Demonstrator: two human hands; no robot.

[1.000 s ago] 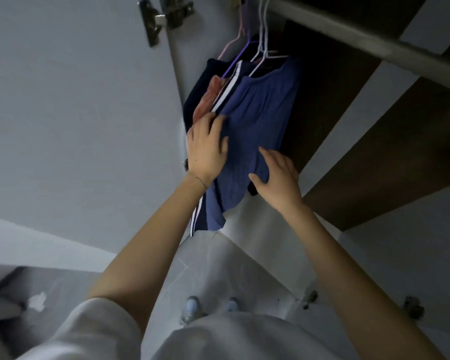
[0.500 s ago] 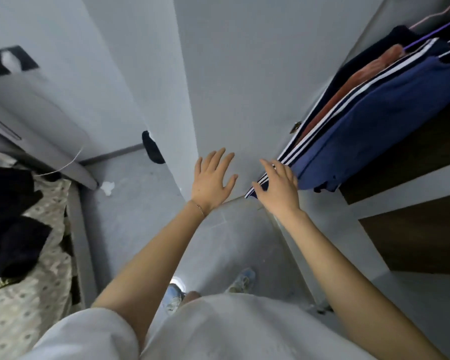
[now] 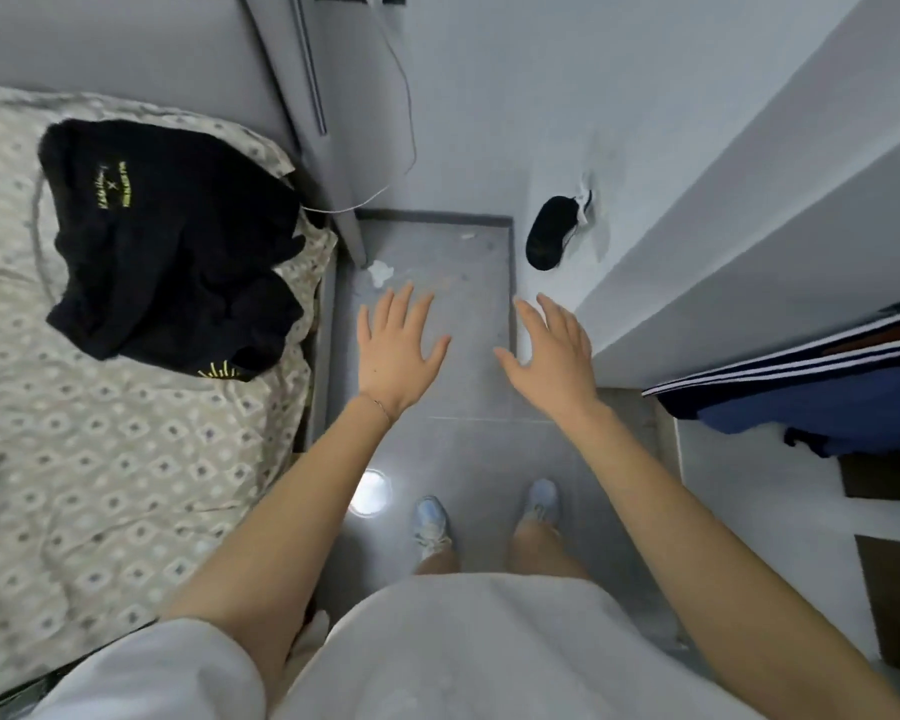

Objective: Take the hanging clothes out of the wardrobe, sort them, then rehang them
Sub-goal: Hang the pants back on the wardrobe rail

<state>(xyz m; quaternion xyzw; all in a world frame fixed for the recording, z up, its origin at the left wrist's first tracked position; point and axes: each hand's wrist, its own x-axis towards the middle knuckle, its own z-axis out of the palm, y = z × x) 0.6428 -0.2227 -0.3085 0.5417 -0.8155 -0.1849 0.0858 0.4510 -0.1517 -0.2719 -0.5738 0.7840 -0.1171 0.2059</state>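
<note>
The hanging clothes (image 3: 827,402) sit at 3 o'clock and are cut off by the frame's right edge: only the lower hems show, a blue garment with white stripes and a sliver of orange-red cloth above it, while the hangers and rail are out of view. How many pieces hang there cannot be told. The wardrobe (image 3: 749,226) shows only as pale panels running from 1 to 3 o'clock, with dark patches at 4 o'clock too dim to make out. On the bed (image 3: 100,485), which fills the 7 to 10 o'clock side, a black garment (image 3: 167,252) lies crumpled at 10 o'clock; its yellow print is too small to read. A dark oval thing (image 3: 549,233) hangs on the wall at 1 o'clock, and its kind is unclear. The left hand (image 3: 393,350), just left of centre, is spread wide with straight fingers, back to the camera, holding nothing and touching nothing, over the grey floor (image 3: 458,314). The right hand (image 3: 552,356), just right of centre and apart from the left, is likewise wide, fingers loosely straight, empty, near the wardrobe's edge but well clear of the clothes. The person's pale shoes (image 3: 430,517) stand at 6 o'clock.
</note>
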